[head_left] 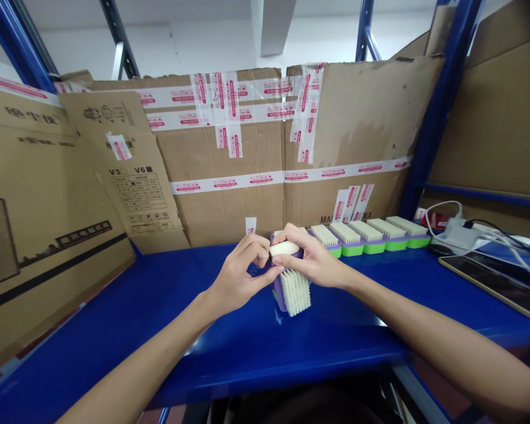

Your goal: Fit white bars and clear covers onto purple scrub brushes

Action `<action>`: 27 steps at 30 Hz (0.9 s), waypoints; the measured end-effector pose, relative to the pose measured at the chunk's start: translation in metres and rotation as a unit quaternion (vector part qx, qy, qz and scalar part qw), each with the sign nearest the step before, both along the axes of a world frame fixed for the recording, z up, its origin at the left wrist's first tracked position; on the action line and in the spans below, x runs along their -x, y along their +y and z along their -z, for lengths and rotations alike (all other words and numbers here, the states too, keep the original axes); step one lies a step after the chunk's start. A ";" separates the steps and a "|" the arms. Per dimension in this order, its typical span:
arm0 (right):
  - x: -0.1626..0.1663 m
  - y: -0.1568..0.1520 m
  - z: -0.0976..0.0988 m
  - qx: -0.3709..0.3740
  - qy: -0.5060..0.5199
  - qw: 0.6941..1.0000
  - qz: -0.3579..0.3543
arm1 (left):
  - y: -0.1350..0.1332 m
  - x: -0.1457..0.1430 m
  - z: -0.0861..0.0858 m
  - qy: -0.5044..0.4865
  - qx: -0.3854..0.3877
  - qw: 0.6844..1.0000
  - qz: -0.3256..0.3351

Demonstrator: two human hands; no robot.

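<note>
A person works with both bare hands above a blue table, forearms reaching in from the near edge, so that the work sits centrally before the camera. Lowest in the cluster, a brush leans at a slant with its pale bristles turned toward the viewer; whether its base rests on the table or hangs from the fingers cannot be told. Just above it, a cream piece lies between the hands. The right hand is closed on it, fingers curled over the top and thumb against its near side, a grip that likely keeps it from turning. The left hand meets its left end, fingers bent and thumb stretched below, barely parted; whether it pinches or only steadies cannot be made out. To the right lies a phone, apart from the work, near a white charger and its cables. Beyond the hands, a row of brushes stands bristles up on green bases, probably to spare the tufts. Behind them rises taped cardboard, apparently serving as a screen between blue posts.
</note>
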State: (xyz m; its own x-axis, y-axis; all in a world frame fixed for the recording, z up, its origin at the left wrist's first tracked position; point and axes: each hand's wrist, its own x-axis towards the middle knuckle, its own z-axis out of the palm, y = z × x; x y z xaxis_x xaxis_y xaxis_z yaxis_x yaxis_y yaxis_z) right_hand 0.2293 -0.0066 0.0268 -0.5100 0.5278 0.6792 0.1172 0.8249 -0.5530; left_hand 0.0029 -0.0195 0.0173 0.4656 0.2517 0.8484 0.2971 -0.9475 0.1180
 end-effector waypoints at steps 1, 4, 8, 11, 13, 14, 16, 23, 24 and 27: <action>0.000 0.000 0.001 -0.004 0.004 1.000 0.005 | 0.000 0.000 0.001 -0.004 0.001 1.000 0.002; 0.002 0.001 0.004 -0.013 0.015 1.000 0.016 | 0.001 -0.001 0.003 -0.016 -0.002 1.000 0.003; 0.004 0.000 0.007 -0.022 0.028 0.999 0.026 | 0.002 -0.001 0.006 -0.027 -0.021 0.999 -0.003; 0.005 0.000 0.009 -0.031 0.036 0.998 0.028 | 0.002 0.000 0.006 -0.030 -0.021 0.999 -0.003; 0.005 0.000 0.010 -0.032 0.040 0.998 0.034 | 0.002 -0.001 0.006 -0.035 -0.017 0.999 0.000; 0.005 0.000 0.011 -0.031 0.042 0.998 0.038 | 0.002 -0.001 0.006 -0.039 -0.017 0.999 0.000; 0.006 0.000 0.011 -0.026 0.049 0.998 0.043 | 0.003 -0.002 0.007 -0.048 -0.024 0.999 -0.004; 0.005 -0.002 0.009 -0.052 0.042 0.996 0.051 | 0.006 -0.004 0.015 -0.074 -0.021 0.997 0.002; 0.004 -0.002 0.009 -0.058 0.040 0.996 0.055 | 0.006 -0.004 0.016 -0.080 -0.008 0.997 0.007; 0.003 -0.002 0.009 -0.075 0.035 0.995 0.064 | 0.008 -0.004 0.019 -0.093 0.018 0.995 0.012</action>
State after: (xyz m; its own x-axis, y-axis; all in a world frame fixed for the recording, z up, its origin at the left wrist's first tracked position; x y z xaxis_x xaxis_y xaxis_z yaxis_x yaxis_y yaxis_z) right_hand 0.2265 -0.0085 0.0175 -0.3937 0.4753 0.7869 0.1916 0.8796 -0.4354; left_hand 0.0074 -0.0118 -0.0014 0.3068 0.2751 0.9111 0.2446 -0.9479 0.2039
